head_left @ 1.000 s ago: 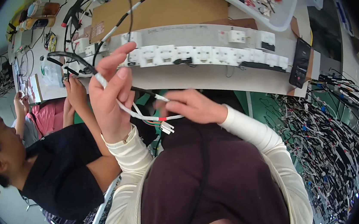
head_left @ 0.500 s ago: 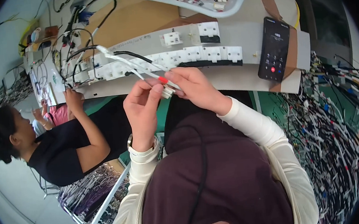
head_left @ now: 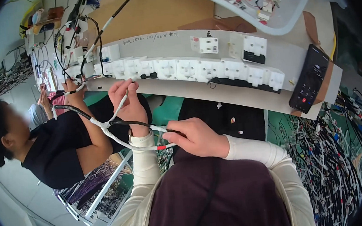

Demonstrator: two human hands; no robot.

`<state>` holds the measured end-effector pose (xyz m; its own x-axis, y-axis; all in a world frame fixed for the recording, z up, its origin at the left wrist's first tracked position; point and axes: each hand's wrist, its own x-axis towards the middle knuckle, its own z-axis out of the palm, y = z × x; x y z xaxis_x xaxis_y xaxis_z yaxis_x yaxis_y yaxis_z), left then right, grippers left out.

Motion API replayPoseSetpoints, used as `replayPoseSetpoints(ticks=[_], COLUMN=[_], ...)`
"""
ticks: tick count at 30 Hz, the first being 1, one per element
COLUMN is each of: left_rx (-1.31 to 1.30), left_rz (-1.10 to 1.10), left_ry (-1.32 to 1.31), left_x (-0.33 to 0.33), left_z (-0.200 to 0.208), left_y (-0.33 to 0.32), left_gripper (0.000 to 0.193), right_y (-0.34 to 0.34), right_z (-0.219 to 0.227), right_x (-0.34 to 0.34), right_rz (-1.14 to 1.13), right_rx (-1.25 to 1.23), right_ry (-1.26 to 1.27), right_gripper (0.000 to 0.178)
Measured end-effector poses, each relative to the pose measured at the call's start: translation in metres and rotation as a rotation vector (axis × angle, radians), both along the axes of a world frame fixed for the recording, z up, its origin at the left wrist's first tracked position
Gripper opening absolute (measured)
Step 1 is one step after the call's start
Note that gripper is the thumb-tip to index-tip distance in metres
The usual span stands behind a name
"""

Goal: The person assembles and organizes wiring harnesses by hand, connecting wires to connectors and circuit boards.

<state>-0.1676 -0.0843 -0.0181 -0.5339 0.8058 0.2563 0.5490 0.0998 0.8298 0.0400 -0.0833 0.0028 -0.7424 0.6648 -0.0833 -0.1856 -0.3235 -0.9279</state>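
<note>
A branched wire harness (head_left: 104, 126) with white and black sleeved legs hangs between my hands, above my lap. My left hand (head_left: 128, 101) is closed, thumb and fingertips pinching the tip of one thin white leg near the bench edge. My right hand (head_left: 201, 138) is closed around the other legs. One of these, a white leg, carries a red band (head_left: 161, 147) just left of my fingers. The leg ends inside my right hand are hidden. Beyond my left hand runs a row of white plastic fixture blocks (head_left: 187, 70) along the board's front edge.
A clear plastic bin (head_left: 284, 30) of small connectors stands at the back right. A black phone (head_left: 310, 78) lies at the board's right end. To my left a co-worker in black (head_left: 62, 150) handles cables. Cable bundles (head_left: 325, 164) hang at the right, beside a brown cardboard sheet (head_left: 153, 11) further back.
My hands have moved apart and nearer my body. The left now pinches a single white leg; the right keeps the others. The harness junction has come down off the fixtures. My view has shifted.
</note>
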Motion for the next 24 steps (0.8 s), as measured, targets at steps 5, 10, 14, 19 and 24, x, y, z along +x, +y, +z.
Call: replayPoseSetpoints(ticks=[5,10,14,19,24], left_rx=[-0.071,-0.124,-0.286,-0.278,-0.192], left_rz=[0.044,-0.077,-0.237,-0.249,-0.165], left_ry=[0.063,0.196,0.325,0.239,0.130], left_x=[-0.011,-0.018,-0.032,-0.026,-0.026], left_z=[-0.009,0.008,0.031,0.036,0.022], left_y=[0.003,0.012,0.021,0.023,0.021], left_gripper=[0.013,0.016,0.024,0.020,0.015], right_y=[0.012,0.005,0.007,0.011,0.006], right_z=[-0.010,-0.011,-0.006,-0.006,-0.009], right_x=[-0.003,-0.010,-0.013,-0.017,-0.022], right_rz=[-0.047,-0.059,-0.064,-0.085,-0.144], right_rx=[-0.065,-0.067,-0.054,-0.027,-0.073], right_ry=[-0.107,-0.093,-0.111,-0.128,-0.096], right_gripper=[0.026,0.020,0.020,0.020,0.024])
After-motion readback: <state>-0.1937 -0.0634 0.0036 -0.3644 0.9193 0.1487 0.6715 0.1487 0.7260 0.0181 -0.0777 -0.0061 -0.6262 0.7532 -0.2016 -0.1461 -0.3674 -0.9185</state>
